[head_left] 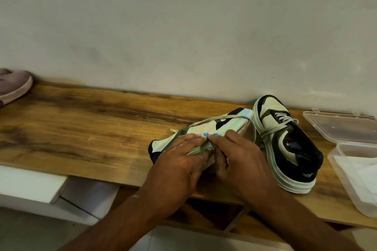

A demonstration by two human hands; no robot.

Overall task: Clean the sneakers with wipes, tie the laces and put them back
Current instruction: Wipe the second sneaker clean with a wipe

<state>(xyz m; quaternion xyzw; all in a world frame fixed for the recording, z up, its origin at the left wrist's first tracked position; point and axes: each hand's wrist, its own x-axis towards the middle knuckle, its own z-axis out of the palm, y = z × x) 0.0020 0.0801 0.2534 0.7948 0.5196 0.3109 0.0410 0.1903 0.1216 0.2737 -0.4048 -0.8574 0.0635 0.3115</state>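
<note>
wiping the tipped sneaker (204, 134), both hands (179, 161) (240, 157) pinching a wipe (204, 150); laces (224, 118) on both sneakers look loose, so tying and putting back seem left.

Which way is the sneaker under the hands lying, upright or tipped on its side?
Tipped on its side: the sneaker shows its side panel upward, unlike the upright sneaker beside it.

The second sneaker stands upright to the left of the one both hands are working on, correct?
Not quite. In the head view the second sneaker stands upright to the right of the sneaker that the left hand and right hand are working on, not to its left.
</note>
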